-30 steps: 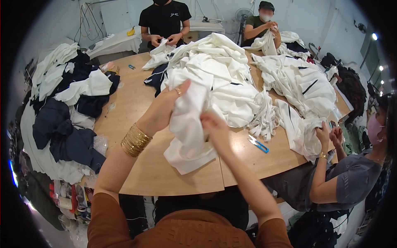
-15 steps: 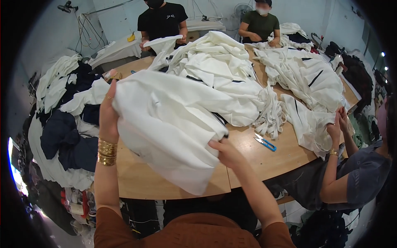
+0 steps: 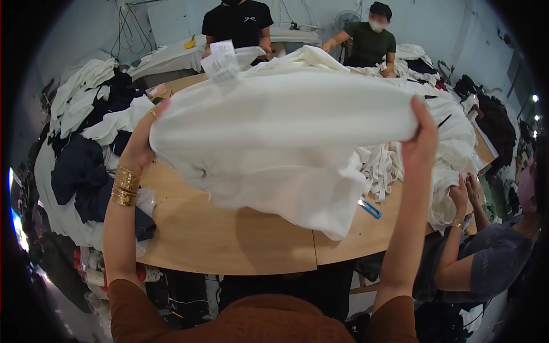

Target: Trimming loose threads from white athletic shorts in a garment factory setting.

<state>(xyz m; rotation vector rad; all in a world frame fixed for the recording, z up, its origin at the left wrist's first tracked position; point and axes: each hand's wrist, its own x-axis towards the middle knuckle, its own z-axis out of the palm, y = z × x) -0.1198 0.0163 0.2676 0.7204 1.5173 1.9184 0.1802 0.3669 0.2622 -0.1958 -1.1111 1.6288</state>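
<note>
A white garment (image 3: 286,108) is stretched wide above the table, its lower part hanging loose and a little blurred. My left hand (image 3: 143,134), below a forearm with gold bangles (image 3: 125,186), grips its left end. At the opposite end my right hand (image 3: 421,137) is closed on the cloth, thumb up. A white label (image 3: 222,62) stands up from the garment's upper edge. Blue-handled thread snips (image 3: 372,208) lie on the tabletop under my right forearm. Behind the raised cloth, most of the central white pile (image 3: 309,57) is hidden.
The wooden table (image 3: 229,246) bears white and navy garments (image 3: 80,171) heaped at left and white strips (image 3: 380,171) right of centre. Two people (image 3: 243,26) (image 3: 370,43) work across the table. Another person (image 3: 486,251) at right handles white cloth (image 3: 443,194). A clear plastic bag (image 3: 147,200) lies at left.
My right hand has moved up and to the right, pulling the garment out wide. My left hand has shifted slightly. A label now shows on the garment. The far right person has stretched out an arm.
</note>
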